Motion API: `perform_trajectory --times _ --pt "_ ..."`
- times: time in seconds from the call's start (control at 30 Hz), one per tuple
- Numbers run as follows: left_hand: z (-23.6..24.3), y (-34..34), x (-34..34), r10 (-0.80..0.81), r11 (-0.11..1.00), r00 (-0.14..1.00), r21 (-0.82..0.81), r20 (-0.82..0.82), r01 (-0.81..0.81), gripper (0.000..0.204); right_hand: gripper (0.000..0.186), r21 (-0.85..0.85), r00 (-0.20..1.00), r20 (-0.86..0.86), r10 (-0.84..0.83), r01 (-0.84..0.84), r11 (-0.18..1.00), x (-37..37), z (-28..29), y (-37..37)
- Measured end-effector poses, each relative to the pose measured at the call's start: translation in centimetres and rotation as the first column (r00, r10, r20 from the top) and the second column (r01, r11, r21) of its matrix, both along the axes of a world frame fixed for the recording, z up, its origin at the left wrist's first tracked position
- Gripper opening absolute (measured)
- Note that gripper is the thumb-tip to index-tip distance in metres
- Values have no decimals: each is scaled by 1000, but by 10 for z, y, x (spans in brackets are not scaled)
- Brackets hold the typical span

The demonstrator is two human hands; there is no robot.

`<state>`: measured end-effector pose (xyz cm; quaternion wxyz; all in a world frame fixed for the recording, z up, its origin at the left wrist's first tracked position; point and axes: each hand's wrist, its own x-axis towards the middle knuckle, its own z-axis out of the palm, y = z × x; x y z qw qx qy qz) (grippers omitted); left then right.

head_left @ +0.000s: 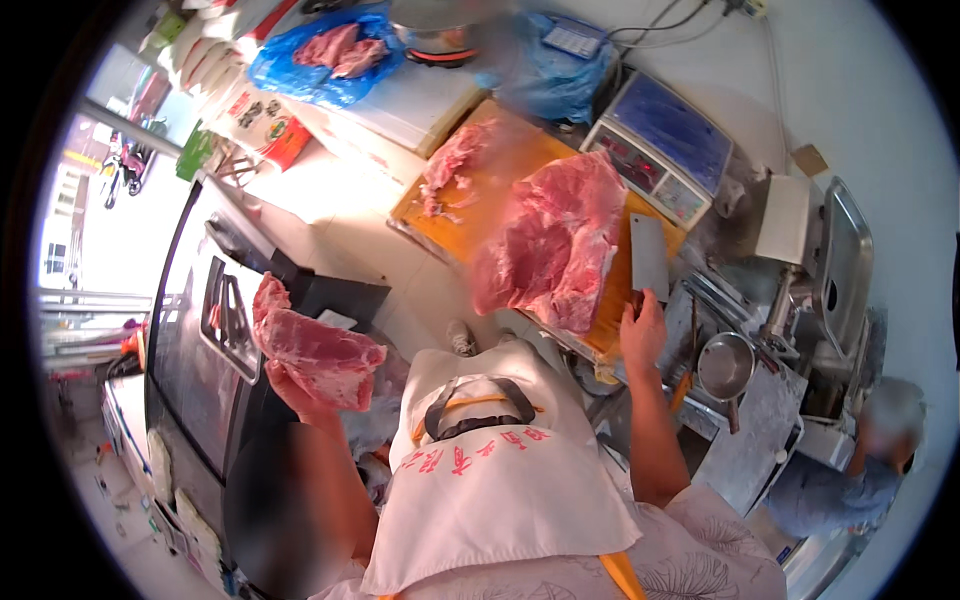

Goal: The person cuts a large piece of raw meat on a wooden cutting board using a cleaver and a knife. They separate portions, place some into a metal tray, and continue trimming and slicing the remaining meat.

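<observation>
My left hand (pixel 295 390) grips a long slab of raw pink meat (pixel 315 355) at the left, beside a dark glass-topped counter unit (pixel 185 370). My right hand (pixel 640 325) has its fingers closed on the handle of a cleaver (pixel 648 250), whose broad steel blade lies at the right side of an orange cutting board (pixel 625 335). A large piece of raw pork (pixel 550 235) lies on the board, with smaller scraps of meat (pixel 450 170) at its upper left.
A scale (pixel 655 150) sits behind the board. Blue bags (pixel 280 65) hold meat and other items. A steel pan (pixel 725 365), a grinder (pixel 785 240) and a tray (pixel 840 275) stand at the right. Another person (pixel 830 480) is at the lower right.
</observation>
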<state>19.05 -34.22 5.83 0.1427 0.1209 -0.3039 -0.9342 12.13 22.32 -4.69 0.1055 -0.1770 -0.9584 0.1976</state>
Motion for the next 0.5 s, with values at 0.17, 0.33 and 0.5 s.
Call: perform_trajectory --times 0.17,0.33,0.5 --pt "-20 -9 30 205 979 977 9 52 -206 58 44 -52 988 -39 151 -153 987 -14 -21 17" --pt "32 25 27 132 974 989 195 -69 -117 69 44 -12 982 75 172 -171 985 -17 -21 20" --pt "34 17 46 197 955 974 244 -111 -165 79 45 56 988 59 143 -146 988 -18 -16 20"
